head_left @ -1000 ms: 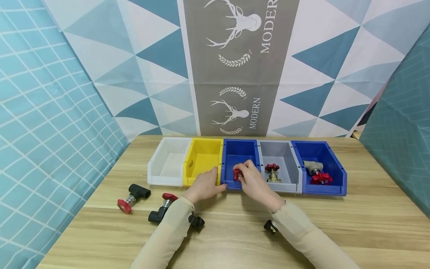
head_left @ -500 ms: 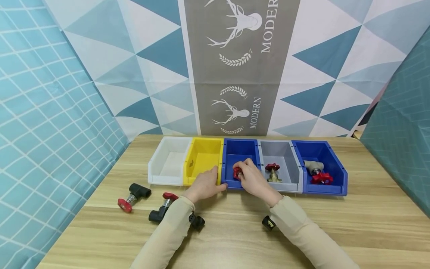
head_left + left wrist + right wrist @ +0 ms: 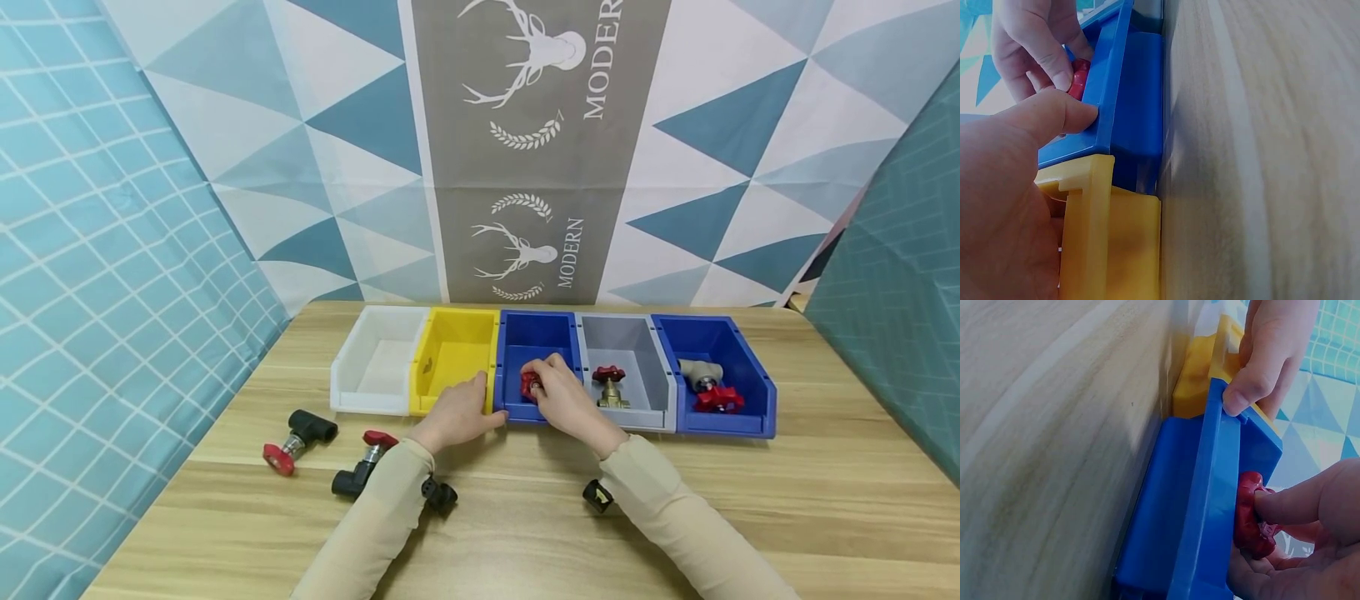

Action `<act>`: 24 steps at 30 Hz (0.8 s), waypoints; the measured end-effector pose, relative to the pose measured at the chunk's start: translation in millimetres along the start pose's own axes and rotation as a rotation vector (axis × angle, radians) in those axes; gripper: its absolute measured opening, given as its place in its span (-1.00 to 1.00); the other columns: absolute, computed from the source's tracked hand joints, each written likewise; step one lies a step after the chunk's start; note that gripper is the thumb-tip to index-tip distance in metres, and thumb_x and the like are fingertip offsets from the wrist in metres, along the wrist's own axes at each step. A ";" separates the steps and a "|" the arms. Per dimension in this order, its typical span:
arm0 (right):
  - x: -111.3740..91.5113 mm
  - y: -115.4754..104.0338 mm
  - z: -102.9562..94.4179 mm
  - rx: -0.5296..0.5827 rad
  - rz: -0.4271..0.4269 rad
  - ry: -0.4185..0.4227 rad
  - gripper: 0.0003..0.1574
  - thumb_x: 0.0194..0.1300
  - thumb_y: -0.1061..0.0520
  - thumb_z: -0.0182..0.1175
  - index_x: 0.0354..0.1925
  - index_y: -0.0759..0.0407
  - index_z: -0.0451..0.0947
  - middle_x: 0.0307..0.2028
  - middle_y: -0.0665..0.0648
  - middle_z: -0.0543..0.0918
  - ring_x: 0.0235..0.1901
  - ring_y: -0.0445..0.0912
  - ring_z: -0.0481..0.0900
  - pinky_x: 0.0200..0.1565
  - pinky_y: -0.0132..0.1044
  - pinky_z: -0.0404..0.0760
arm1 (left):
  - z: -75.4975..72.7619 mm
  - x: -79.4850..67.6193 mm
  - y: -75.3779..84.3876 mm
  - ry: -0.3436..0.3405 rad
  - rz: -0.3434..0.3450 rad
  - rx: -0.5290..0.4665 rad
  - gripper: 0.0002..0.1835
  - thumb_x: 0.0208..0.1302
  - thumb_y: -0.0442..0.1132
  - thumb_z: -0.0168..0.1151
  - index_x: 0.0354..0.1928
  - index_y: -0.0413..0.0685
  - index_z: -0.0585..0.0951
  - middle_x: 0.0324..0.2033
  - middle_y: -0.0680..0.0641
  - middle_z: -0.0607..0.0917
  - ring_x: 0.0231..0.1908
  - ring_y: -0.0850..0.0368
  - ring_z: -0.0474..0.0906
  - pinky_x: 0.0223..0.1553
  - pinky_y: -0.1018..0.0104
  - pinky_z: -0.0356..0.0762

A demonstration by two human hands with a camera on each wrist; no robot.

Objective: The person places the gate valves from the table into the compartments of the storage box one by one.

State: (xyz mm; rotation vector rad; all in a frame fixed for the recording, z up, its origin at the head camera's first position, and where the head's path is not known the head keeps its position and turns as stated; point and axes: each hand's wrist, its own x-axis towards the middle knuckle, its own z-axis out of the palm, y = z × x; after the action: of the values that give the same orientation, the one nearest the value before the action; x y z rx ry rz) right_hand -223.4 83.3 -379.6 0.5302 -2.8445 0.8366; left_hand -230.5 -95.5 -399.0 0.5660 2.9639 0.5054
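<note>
My right hand (image 3: 572, 403) reaches into the middle blue storage bin (image 3: 537, 329). Its thumb and fingers pinch the red handwheel of a valve (image 3: 1252, 515) just behind the bin's front wall; the valve's body is mostly hidden. With my left hand (image 3: 456, 412) I grip the corner where the yellow storage bin (image 3: 453, 317) meets the blue one. The left thumb (image 3: 1075, 115) presses on the blue bin's front rim, while the fingers reach down inside the yellow bin.
A brass valve (image 3: 611, 390) stands in the grey bin (image 3: 652, 418). The right blue bin (image 3: 761, 421) holds a beige-bodied valve (image 3: 705, 375). A white bin (image 3: 375, 403) ends the row at left. Black red-handled valves (image 3: 300, 433) (image 3: 363, 471) lie on the wooden table (image 3: 510, 550).
My right wrist has shifted slightly left and the red handwheel has turned a little in its fingers. The left hand keeps its place on the bins.
</note>
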 end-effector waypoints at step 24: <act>2.9 3.4 7.4 -0.033 0.000 -0.009 -0.68 0.14 0.31 0.18 -0.09 0.18 0.53 -0.26 0.16 0.49 -0.32 -0.04 0.45 -0.26 -0.16 0.51 | -0.6 -1.0 0.1 0.000 0.009 0.018 -0.22 0.12 0.18 0.13 0.17 -0.32 0.27 -0.15 -0.24 0.60 -0.24 -0.05 0.55 -0.18 0.09 0.52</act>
State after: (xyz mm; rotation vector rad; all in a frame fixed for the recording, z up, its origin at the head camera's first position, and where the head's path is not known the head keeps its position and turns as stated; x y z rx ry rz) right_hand -227.6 81.1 -386.9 0.5307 -2.8612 0.7881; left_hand -229.7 -96.0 -398.4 0.5805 2.9705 0.4802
